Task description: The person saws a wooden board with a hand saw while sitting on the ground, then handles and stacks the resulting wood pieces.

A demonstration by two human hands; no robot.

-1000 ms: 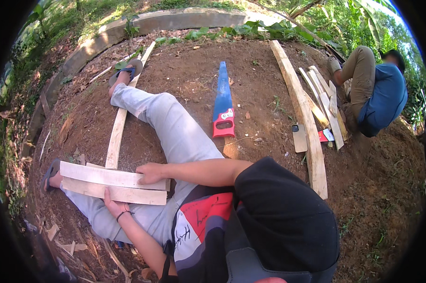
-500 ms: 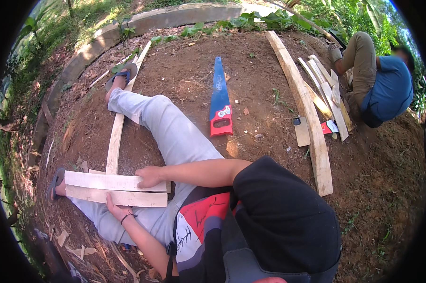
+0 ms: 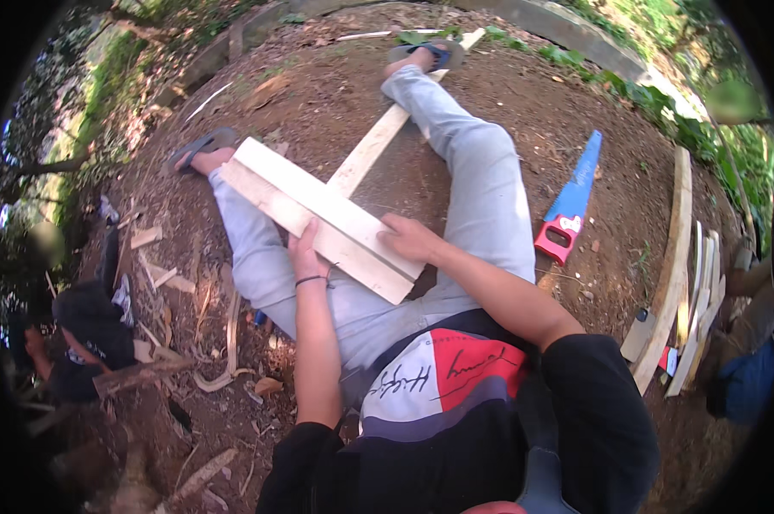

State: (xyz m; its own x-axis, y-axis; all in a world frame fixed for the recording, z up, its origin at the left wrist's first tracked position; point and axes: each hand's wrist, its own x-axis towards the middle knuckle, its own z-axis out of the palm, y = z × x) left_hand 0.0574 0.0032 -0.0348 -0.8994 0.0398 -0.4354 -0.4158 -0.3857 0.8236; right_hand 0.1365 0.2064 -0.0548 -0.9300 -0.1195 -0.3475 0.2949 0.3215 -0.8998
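Observation:
Two pale wooden boards lie side by side across my thighs. One is the far board; the other is the near board, set a little lower along it. My left hand grips the near board's lower edge around its middle, its fingers partly hidden beneath. My right hand is closed on the far board near its right end, fingers also partly hidden. Beyond the boards a long wooden strip runs over the ground, away toward my right foot.
A handsaw with a blue blade and red handle lies on the soil to the right. Farther right are a long plank, several wood strips and a person in blue. Another person sits at left near wood scraps.
My view has swung left, so the saw and planks appear farther right and the person at left shows. The boards now look slanted. Both hands still hold them.

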